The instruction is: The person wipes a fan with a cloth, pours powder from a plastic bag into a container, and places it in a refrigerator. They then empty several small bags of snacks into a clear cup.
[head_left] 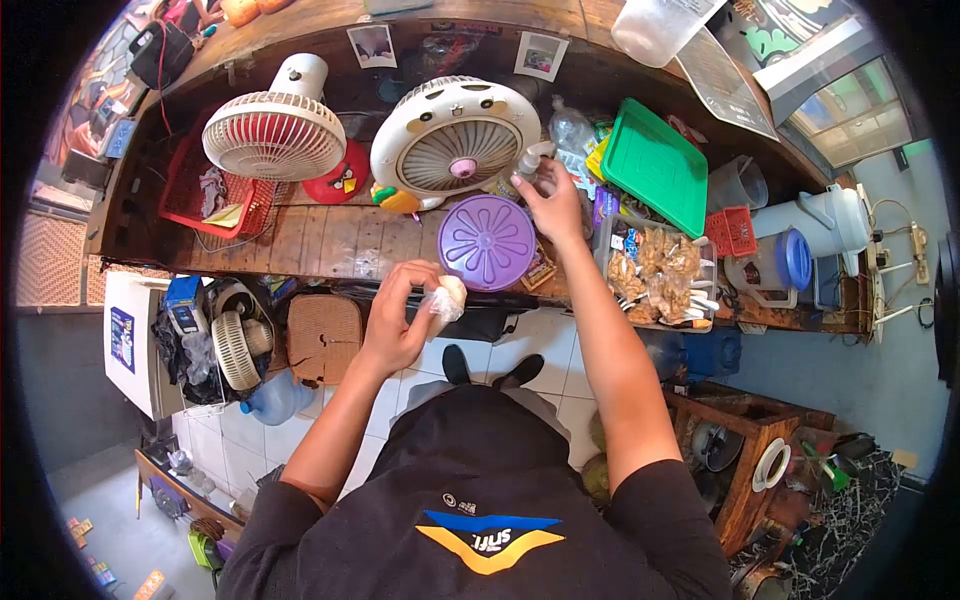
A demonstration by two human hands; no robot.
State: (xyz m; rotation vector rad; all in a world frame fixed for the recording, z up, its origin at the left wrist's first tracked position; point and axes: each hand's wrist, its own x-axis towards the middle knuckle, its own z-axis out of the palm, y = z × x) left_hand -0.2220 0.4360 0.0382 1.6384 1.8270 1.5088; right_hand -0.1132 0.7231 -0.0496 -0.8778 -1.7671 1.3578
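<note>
My left hand (399, 312) is closed round a pale item in clear plastic wrap (449, 299), held just left of a round purple lid (487, 242). Beyond the lid, my right hand (552, 200) has its thumb and fingers at a small whitish translucent object (533, 160), beside the white round fan (456, 140). What exactly that object is cannot be made out. The purple lid lies flat on the wooden counter (345, 240), with a small packet (538, 272) partly showing at its right edge.
A second fan (272, 135) and a red basket (180, 190) stand at the left. To the right are a green tray (655, 165), a bin of bagged snacks (660, 275), a small red basket (731, 232) and a blue-lidded container (794, 259).
</note>
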